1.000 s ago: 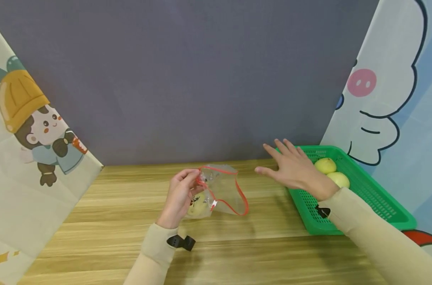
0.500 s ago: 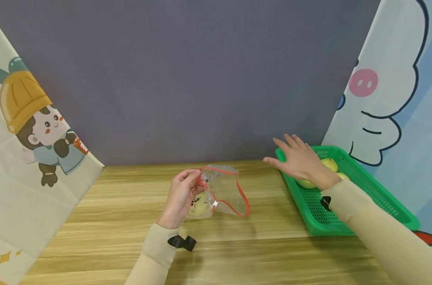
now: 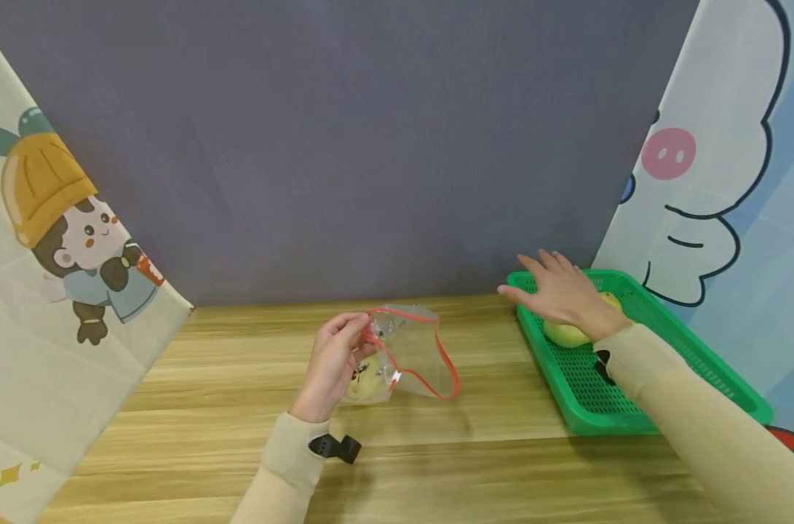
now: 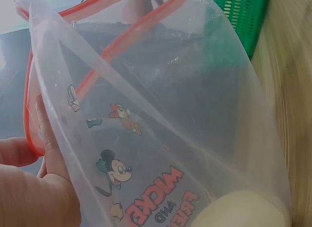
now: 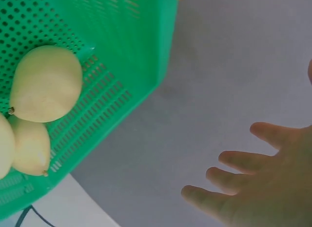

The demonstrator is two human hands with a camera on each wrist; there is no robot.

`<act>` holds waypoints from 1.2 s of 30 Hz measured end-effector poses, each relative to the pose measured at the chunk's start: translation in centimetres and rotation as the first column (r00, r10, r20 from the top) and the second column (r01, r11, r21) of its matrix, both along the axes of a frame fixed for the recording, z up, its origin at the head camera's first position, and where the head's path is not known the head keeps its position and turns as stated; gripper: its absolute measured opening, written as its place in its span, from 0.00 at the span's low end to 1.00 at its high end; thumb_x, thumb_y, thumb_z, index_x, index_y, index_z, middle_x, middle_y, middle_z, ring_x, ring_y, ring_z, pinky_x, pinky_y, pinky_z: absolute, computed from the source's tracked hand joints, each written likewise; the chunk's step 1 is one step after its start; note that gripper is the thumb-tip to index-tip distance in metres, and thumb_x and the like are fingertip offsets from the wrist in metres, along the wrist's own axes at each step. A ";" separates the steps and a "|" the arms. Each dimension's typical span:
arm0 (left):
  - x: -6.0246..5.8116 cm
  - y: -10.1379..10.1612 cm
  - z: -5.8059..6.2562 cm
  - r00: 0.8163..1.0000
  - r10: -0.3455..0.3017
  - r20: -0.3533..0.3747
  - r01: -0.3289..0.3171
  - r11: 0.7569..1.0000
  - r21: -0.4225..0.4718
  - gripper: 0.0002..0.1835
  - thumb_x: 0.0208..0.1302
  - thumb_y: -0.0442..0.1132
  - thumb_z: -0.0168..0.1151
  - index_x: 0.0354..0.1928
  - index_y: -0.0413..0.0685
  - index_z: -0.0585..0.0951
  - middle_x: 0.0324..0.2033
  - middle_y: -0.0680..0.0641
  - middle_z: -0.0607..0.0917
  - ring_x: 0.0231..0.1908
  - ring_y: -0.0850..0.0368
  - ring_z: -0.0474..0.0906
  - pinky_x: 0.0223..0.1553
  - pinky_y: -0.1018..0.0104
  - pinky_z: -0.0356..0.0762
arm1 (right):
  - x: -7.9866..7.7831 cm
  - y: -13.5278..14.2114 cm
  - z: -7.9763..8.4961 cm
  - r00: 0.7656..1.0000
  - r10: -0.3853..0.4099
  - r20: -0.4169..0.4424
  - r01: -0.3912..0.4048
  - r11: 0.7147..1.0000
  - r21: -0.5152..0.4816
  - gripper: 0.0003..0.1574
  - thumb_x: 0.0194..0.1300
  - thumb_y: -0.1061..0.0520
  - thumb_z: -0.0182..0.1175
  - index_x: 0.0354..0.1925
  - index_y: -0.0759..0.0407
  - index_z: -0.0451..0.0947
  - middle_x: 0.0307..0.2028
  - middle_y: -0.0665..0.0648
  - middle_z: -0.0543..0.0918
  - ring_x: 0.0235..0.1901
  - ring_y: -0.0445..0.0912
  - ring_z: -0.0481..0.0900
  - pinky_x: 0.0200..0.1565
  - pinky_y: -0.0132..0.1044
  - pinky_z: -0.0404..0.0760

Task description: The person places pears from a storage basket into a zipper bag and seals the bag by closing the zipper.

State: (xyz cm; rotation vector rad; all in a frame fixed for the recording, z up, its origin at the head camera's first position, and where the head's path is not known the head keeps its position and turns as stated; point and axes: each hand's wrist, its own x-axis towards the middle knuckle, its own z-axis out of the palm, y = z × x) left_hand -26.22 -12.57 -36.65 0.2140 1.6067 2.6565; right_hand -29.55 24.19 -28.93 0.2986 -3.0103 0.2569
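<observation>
While the left hand pinches the red-edged rim of a clear plastic zip bag, the right hand reaches over the far left part of a green plastic basket, its fingers spread and holding nothing. Compared with a second ago, the right hand has shifted rightward: its fingertips then stretched out past the basket's left rim above the surface, and now only the thumb tip juts a little beyond that rim. With that shift, a pale yellow fruit near the basket's left wall has come into sight below the palm, while the two farther right that showed plainly earlier are now mostly covered by the hand and wrist. The right wrist view shows three such fruits close together in the basket, apart from the outstretched fingers.

The left hand and the bag have hardly changed. The bag's mouth gapes toward the right, its white slider sitting at the near corner, and another pale yellow fruit lies at the bottom inside. Whether the bag's base touches the surface cannot be told. A cartoon mouse print and red lettering show on the plastic.
</observation>
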 end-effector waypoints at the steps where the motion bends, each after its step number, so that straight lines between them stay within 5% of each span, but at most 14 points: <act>1: 0.0 0.0 0.0 1.000 -0.001 -0.003 0.001 1.000 -0.002 0.03 0.73 0.33 0.60 0.39 0.41 0.82 0.31 0.47 0.83 0.27 0.60 0.81 0.35 0.67 0.88 | -0.2 0.2 -0.1 1.000 0.000 0.001 0.000 1.000 -0.001 0.61 0.70 0.21 0.44 0.78 0.64 0.52 0.74 0.80 0.50 0.73 0.77 0.43 0.70 0.75 0.46; 17: 0.2 -0.1 0.1 1.000 -0.005 0.003 0.005 1.000 -0.005 0.05 0.74 0.34 0.59 0.41 0.39 0.81 0.30 0.47 0.84 0.27 0.59 0.81 0.35 0.67 0.87 | -1.9 2.9 -1.3 0.999 -0.041 0.026 0.042 0.998 -0.049 0.60 0.73 0.24 0.42 0.77 0.70 0.52 0.72 0.82 0.51 0.70 0.78 0.49 0.65 0.78 0.56; 28: 0.1 0.1 -0.1 1.000 -0.016 -0.002 0.016 1.000 -0.006 0.05 0.73 0.35 0.61 0.43 0.39 0.81 0.30 0.47 0.83 0.27 0.58 0.82 0.36 0.64 0.88 | -3.4 5.2 -2.9 0.992 -0.090 0.089 0.094 0.995 -0.043 0.63 0.72 0.22 0.40 0.77 0.73 0.48 0.72 0.83 0.50 0.70 0.79 0.47 0.65 0.78 0.54; 36: 0.0 0.3 -0.1 1.000 -0.015 -0.012 0.015 1.000 0.003 0.10 0.73 0.34 0.61 0.46 0.30 0.78 0.27 0.47 0.83 0.25 0.58 0.82 0.31 0.67 0.86 | -4.3 6.3 -4.4 0.983 -0.104 0.150 0.110 0.993 -0.034 0.63 0.72 0.22 0.40 0.77 0.72 0.47 0.72 0.84 0.49 0.67 0.82 0.49 0.61 0.81 0.58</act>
